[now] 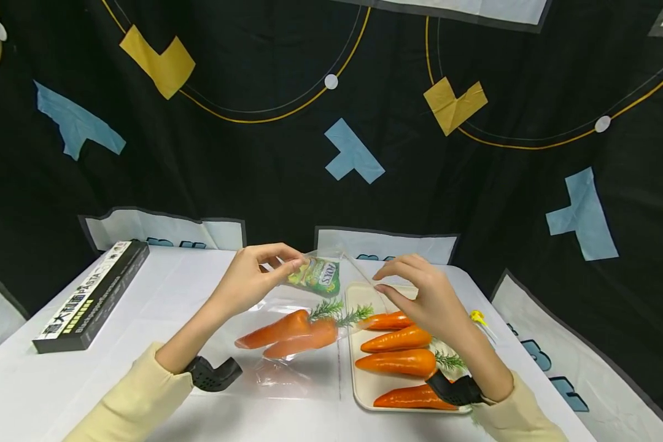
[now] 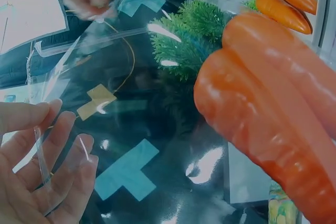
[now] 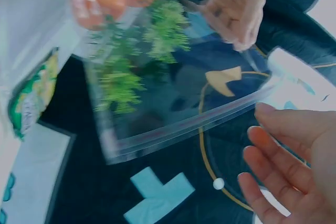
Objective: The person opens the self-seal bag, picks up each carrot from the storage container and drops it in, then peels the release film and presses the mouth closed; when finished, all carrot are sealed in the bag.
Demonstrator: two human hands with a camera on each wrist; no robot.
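A clear zip bag hangs over the white table with two orange carrots inside it, green tops up. My left hand pinches the bag's top edge by its green label. The other end of that edge is pinched by my right hand, so the mouth stretches between the two hands. In the left wrist view the carrots fill the right side and the bag's film lies across my left fingers. The right wrist view shows the zip strip running toward my right fingers.
A cream tray to the right holds several more carrots. A long black box lies at the table's left. A small yellow object sits beyond the tray. Black patterned cloth hangs behind the table.
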